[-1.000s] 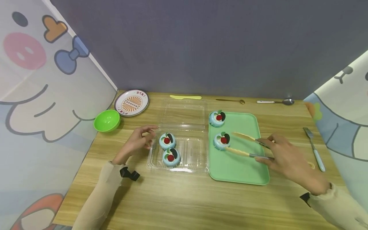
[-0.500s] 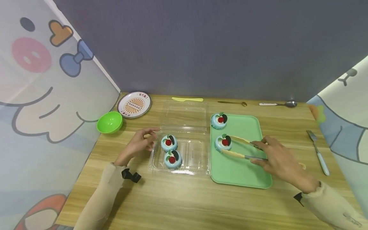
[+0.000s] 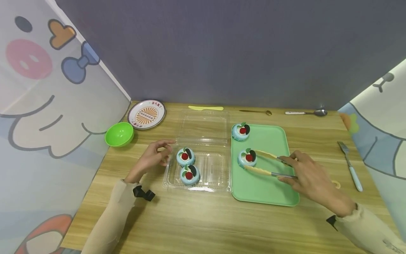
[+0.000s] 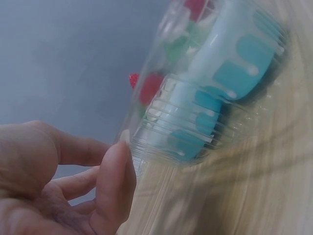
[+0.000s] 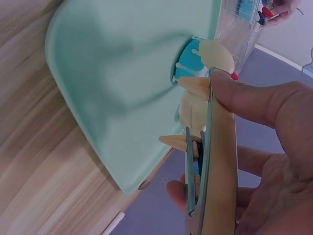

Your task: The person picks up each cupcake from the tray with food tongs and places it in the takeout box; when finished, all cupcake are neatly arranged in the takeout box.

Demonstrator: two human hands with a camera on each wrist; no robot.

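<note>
My right hand (image 3: 307,178) grips a pair of tongs (image 3: 280,175) with cream-coloured tips and metal arms. The tips stand on either side of a toy cupcake (image 3: 247,159) on the green tray (image 3: 269,188); firm contact is hard to tell. It is pale blue, with a red berry, dark oval piece and green leaf on top. A second cupcake (image 3: 240,132) sits at the tray's back left corner. My left hand (image 3: 153,156) pinches the left rim of an open clear plastic container (image 3: 213,176). Inside it, two matching cupcakes (image 3: 189,175) touch at the left.
A green bowl (image 3: 119,134) and a patterned plate (image 3: 146,114) stand at the back left. Along the back lie a yellow knife (image 3: 205,108), a small gold spoon (image 3: 255,112) and a larger spoon (image 3: 306,113). A fork (image 3: 350,166) lies at the right. Walls surround the table.
My right hand has moved left with the tongs, bringing their tips around the near cupcake on the tray. My left hand stays at the container's rim.
</note>
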